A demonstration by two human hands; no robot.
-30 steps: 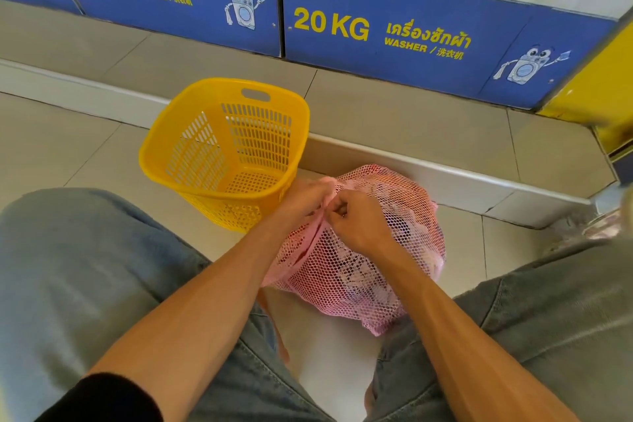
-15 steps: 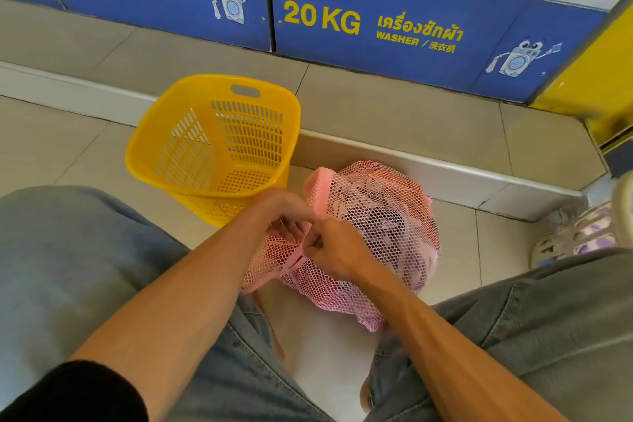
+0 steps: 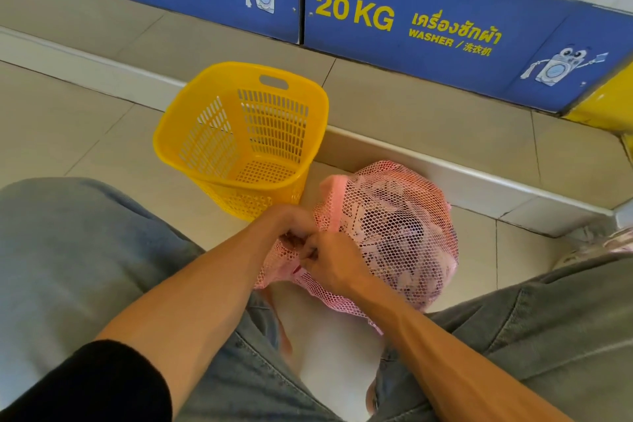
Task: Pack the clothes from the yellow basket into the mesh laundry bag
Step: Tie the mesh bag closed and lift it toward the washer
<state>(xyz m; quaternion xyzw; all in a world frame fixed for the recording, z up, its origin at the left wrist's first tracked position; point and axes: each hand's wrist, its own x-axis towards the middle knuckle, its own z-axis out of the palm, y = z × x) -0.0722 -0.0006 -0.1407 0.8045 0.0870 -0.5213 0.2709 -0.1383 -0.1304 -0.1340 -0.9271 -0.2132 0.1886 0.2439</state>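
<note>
The pink mesh laundry bag [image 3: 397, 229] lies on the tiled floor between my knees, bulging with clothes that show through the netting. My left hand [image 3: 291, 226] and my right hand [image 3: 330, 264] meet at the bag's near left edge, both pinching the pink rim of its opening with curled fingers. The yellow basket [image 3: 191, 144] stands just left of the bag and behind my hands, tilted toward me, with nothing visible inside.
A raised tiled step [image 3: 479, 181] runs behind basket and bag, with blue washer panels [image 3: 428, 31] above it. My knees in grey jeans frame the bag on both sides. A light sandal [image 3: 596, 243] sits at the right edge.
Both hands slid from the top of the bag down along its left rim toward me, keeping hold of the edge. The view shifted right; the basket stayed put.
</note>
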